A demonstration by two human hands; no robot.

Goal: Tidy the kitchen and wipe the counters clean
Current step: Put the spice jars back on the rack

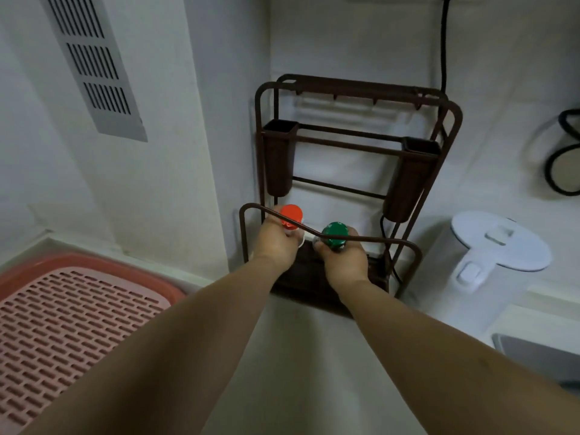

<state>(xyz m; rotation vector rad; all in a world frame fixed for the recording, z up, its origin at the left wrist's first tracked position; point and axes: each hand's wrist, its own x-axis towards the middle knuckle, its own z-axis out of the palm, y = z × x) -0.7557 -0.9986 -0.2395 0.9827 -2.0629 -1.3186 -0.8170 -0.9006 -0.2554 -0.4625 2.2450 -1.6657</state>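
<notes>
A dark brown metal rack [439,146] stands on the white counter [298,356] against the back wall. My left hand [276,243] grips a small bottle with a red cap [291,216] inside the rack's lower shelf. My right hand [345,259] grips a second small bottle with a green cap [335,233] beside it. Both bottles sit behind the rack's curved front rail [376,238]. The bottles' bodies are mostly hidden by my fingers.
A pink slotted draining tray [69,321] lies at the left. A white electric kettle [489,255] stands right of the rack, with a grey appliance corner [539,356] below it. A black cable [444,42] hangs down the wall. Two brown cutlery cups [279,158] hang on the rack.
</notes>
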